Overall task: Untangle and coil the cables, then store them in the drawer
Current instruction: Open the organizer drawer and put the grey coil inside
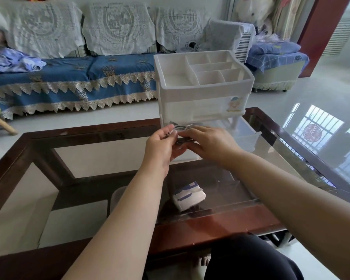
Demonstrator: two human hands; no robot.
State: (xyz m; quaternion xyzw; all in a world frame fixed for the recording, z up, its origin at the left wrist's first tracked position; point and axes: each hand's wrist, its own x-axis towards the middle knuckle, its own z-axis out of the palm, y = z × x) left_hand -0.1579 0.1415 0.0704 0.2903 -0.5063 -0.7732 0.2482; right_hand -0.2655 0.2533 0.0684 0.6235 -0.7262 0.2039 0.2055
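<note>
The sofa point(73, 81) with the blue cover and lace trim ran across the back of the room, well apart from where you worked. In front of you was the glass-topped table point(210, 225) with its dark red-brown frame; a white and blue pack point(188, 196) showed through the glass on the shelf below. The white plastic organizer point(202, 85) stood upright on the far side of the glass, divided tray on top, front facing you. Its lower drawer point(249, 136) was pulled out toward you, low over the glass and partly hidden behind your hands. Your left hand point(162, 144) and right hand point(208, 143) met just in front of the organizer, over the open drawer. Both had fingers curled around the coiled cables point(179, 129), a small bundle of grey and white loops pinched between them: left from the left side, right covering the right side and top. The loops stood roughly on edge, open face toward you. The long axis ran about left-right between your hands, but most of the bundle was covered, so I couldn't tell which way the plug ends pointed.
</note>
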